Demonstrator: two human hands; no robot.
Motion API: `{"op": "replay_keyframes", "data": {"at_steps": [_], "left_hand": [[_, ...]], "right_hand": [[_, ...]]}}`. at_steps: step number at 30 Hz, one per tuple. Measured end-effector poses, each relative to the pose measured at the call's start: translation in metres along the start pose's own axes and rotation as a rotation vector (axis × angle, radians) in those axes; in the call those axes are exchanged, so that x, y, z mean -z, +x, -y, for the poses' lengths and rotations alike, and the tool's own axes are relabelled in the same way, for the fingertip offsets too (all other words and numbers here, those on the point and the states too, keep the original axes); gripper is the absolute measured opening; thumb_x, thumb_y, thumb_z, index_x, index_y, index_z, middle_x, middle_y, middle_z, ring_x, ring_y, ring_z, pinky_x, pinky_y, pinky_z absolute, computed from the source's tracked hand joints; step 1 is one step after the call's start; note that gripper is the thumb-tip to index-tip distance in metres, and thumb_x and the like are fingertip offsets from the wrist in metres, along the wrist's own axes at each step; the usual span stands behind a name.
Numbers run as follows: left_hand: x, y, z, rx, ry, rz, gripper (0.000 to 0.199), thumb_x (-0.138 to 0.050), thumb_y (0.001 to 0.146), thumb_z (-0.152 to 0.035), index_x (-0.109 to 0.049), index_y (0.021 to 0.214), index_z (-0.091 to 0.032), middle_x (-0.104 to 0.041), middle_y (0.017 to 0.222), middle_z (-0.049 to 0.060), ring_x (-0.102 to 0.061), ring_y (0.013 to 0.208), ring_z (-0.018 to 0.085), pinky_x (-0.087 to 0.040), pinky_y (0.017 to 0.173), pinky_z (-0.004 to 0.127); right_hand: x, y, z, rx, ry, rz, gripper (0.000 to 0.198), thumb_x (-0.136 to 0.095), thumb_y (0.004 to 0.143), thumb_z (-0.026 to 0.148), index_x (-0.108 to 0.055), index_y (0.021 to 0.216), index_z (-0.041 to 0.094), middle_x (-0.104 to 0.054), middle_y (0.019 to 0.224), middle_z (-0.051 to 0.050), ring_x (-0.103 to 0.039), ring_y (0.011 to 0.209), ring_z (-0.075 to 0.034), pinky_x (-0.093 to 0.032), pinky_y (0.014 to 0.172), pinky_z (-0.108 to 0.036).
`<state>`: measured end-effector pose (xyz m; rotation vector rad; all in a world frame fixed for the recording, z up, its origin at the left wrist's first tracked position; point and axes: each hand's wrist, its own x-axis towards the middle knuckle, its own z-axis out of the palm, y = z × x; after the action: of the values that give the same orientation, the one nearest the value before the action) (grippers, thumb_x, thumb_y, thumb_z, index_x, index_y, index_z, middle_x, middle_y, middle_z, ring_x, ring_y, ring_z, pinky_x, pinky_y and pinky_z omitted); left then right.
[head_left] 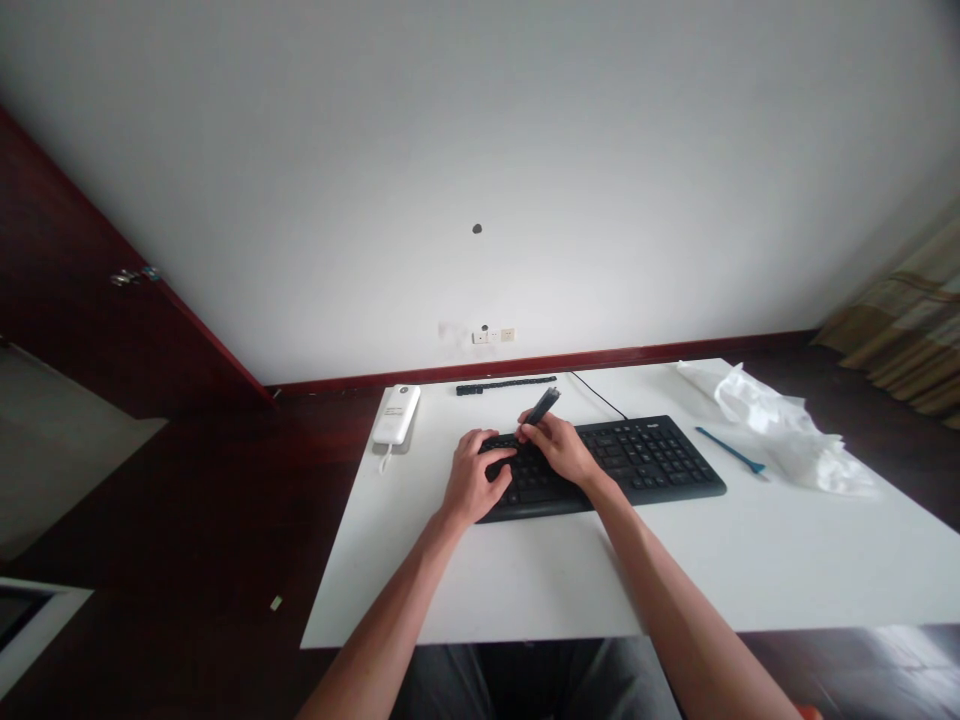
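A black keyboard [637, 460] lies across the white table in front of me. Over its left part, my right hand [559, 445] grips a dark, pen-like tool [544, 405] whose thick upper end tilts up and to the right. The tool's lower tip is hidden by my fingers and the dark keys. My left hand [480, 475] rests on the keyboard's left end, thumb and forefinger apart, close to my right hand. Behind the keyboard, a row of small black pieces [506, 385], which look like keycaps, runs along the table's far side.
The white table [540, 585] stands near a wall with sockets [493, 337]. At its left lies a white device with a strap [397, 415]. To the right are a slim blue tool [731, 450] and crumpled white plastic [780, 415]. A thin cable [598, 395] leaves the keyboard's back.
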<state>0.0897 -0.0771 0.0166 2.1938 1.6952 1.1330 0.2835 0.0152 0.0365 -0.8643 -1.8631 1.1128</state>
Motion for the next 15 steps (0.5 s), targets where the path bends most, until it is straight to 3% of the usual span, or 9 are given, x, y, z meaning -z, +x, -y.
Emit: {"op": "replay_keyframes", "data": {"at_steps": [3,5,15], "left_hand": [[0.000,0.000,0.001,-0.005,-0.001,-0.027,0.029,-0.064,0.091,-0.020,-0.076,0.116,-0.029,-0.060,0.132,0.007,-0.052,0.128,0.026,-0.044,0.115,0.048],[-0.001,0.001,0.003,-0.002,0.001,-0.041,0.028,-0.065,0.091,-0.020,-0.075,0.116,-0.029,-0.060,0.131,0.007,-0.053,0.127,0.026,-0.045,0.114,0.049],[-0.003,0.016,0.004,0.017,0.092,-0.017,0.015,-0.075,0.087,-0.025,-0.078,0.101,-0.027,-0.068,0.116,0.005,-0.058,0.115,0.026,-0.047,0.106,0.048]], "right_hand": [[0.000,0.002,-0.006,-0.039,-0.043,-0.250,0.032,-0.055,0.098,0.048,-0.062,0.110,0.020,-0.076,0.092,-0.008,-0.074,0.083,-0.024,-0.055,0.081,-0.037],[0.001,0.004,-0.011,-0.066,-0.039,-0.335,0.034,-0.055,0.097,0.051,-0.061,0.109,0.020,-0.077,0.092,-0.009,-0.074,0.081,-0.025,-0.056,0.080,-0.037],[0.006,0.007,-0.023,-0.099,0.055,-0.391,0.039,-0.056,0.096,0.055,-0.061,0.108,0.018,-0.077,0.090,-0.011,-0.074,0.078,-0.024,-0.056,0.074,-0.036]]}}
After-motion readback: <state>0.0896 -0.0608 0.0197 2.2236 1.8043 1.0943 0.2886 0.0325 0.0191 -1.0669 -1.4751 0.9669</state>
